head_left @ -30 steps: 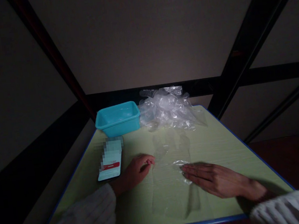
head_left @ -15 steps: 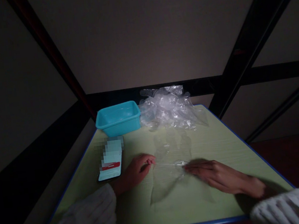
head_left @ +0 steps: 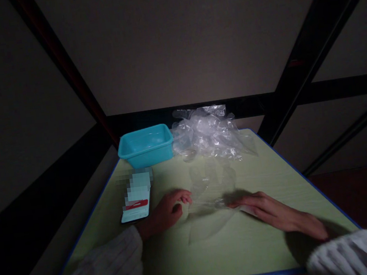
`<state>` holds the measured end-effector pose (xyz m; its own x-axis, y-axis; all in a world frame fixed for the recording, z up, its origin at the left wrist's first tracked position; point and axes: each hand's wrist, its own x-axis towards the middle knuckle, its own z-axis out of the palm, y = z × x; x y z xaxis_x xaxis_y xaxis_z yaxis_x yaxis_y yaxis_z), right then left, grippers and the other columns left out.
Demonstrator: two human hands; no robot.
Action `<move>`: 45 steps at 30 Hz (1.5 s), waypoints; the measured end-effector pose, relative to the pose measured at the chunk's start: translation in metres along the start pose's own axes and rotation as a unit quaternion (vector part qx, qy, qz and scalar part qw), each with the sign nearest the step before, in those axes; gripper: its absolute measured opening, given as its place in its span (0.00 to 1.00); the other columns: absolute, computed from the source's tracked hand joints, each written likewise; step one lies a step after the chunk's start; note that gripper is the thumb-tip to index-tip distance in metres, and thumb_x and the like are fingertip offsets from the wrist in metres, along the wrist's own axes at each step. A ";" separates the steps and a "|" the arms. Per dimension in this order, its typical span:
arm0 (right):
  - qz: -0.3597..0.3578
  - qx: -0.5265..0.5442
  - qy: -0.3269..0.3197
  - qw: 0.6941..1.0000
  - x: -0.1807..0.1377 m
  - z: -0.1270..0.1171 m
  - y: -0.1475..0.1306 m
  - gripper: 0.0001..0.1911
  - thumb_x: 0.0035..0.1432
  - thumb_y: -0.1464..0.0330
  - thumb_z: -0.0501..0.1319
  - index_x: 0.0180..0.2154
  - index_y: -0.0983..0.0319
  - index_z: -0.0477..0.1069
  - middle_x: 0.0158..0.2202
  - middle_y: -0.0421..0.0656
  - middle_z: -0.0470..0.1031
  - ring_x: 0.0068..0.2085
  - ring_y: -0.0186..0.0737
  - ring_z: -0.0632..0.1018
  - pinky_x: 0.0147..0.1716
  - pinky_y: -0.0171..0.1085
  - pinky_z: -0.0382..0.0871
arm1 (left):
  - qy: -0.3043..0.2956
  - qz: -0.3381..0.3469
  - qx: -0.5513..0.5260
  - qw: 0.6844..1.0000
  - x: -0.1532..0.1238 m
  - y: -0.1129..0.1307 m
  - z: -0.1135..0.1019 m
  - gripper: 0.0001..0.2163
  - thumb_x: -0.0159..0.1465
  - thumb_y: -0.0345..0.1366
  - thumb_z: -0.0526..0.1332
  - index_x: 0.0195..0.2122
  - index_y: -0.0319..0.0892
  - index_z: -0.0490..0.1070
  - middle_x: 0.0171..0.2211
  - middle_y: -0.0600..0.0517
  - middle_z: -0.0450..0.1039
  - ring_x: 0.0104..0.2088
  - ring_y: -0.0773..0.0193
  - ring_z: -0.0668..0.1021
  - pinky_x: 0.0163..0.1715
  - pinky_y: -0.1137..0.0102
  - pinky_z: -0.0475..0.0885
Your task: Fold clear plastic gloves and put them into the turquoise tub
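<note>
A clear disposable plastic glove [head_left: 205, 184] lies on the table, its finger shapes pointing away from me. The cuff part nearer me is lifted and creased, with a fold running across the middle. My left hand [head_left: 167, 208] has its fingers curled at the glove's left edge, fingertips on the film. At the right edge, my right hand [head_left: 267, 209] holds the film under its long, close-together fingers. Part of the cuff runs beneath that hand, and its thumb is mostly hidden.
At the back of the table [head_left: 269, 180] lies a heap of clear plastic gloves [head_left: 206, 132]. Left of it stands a turquoise plastic basket [head_left: 150, 155]. A phone [head_left: 137, 196] with a lit screen lies near my left forearm. A wall panel [head_left: 179, 44] rises behind the table.
The glove's near edge has moved up and away from me, with its right corner now under my right hand. My left hand has stayed nearly still, its thumb slightly farther from the fingertips.
</note>
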<state>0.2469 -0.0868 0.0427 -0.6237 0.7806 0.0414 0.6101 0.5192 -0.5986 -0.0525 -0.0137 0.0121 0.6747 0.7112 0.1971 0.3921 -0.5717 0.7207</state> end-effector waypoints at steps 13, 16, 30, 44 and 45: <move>-0.070 -0.051 -0.042 0.995 0.010 -0.003 -0.016 0.27 0.54 0.78 0.53 0.57 0.63 0.58 0.57 0.47 0.65 0.57 0.44 0.65 0.56 0.48 0.61 | -0.007 0.005 -0.004 1.000 -0.001 0.001 -0.001 0.19 0.50 0.18 0.49 0.40 0.40 0.67 0.37 0.51 0.72 0.38 0.62 0.74 0.43 0.65 0.68; -0.072 -0.049 -0.057 0.995 0.012 -0.001 -0.015 0.31 0.51 0.80 0.53 0.58 0.64 0.55 0.57 0.47 0.64 0.57 0.44 0.64 0.56 0.48 0.60 | -0.006 0.000 0.000 1.000 0.000 0.002 -0.001 0.18 0.50 0.18 0.49 0.39 0.40 0.67 0.36 0.51 0.72 0.39 0.62 0.74 0.43 0.65 0.68; -0.079 -0.029 -0.066 0.994 0.015 -0.002 -0.018 0.29 0.58 0.76 0.52 0.61 0.61 0.52 0.59 0.46 0.62 0.57 0.45 0.63 0.56 0.49 0.59 | -0.010 -0.012 0.001 1.000 0.000 0.007 -0.003 0.16 0.52 0.19 0.50 0.38 0.40 0.67 0.37 0.50 0.73 0.39 0.62 0.74 0.43 0.65 0.68; -0.039 0.043 -0.076 0.995 0.019 -0.010 -0.010 0.21 0.67 0.65 0.42 0.58 0.58 0.59 0.55 0.46 0.67 0.58 0.42 0.64 0.56 0.48 0.59 | -0.019 0.005 0.021 1.000 0.000 0.006 -0.004 0.19 0.49 0.17 0.49 0.40 0.40 0.66 0.37 0.51 0.72 0.39 0.62 0.74 0.43 0.66 0.68; -0.033 0.056 -0.073 0.995 0.018 -0.010 -0.008 0.21 0.68 0.64 0.42 0.58 0.58 0.59 0.55 0.46 0.66 0.58 0.42 0.65 0.56 0.48 0.58 | -0.017 0.005 0.021 1.000 0.000 0.006 -0.003 0.20 0.48 0.17 0.49 0.39 0.40 0.66 0.37 0.51 0.72 0.39 0.62 0.74 0.43 0.66 0.68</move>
<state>0.2358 -0.0733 0.0559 -0.7298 0.6831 -0.0285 0.5128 0.5193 -0.6837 -0.0526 -0.0158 0.0185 0.6997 0.6913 0.1801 0.4113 -0.5959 0.6898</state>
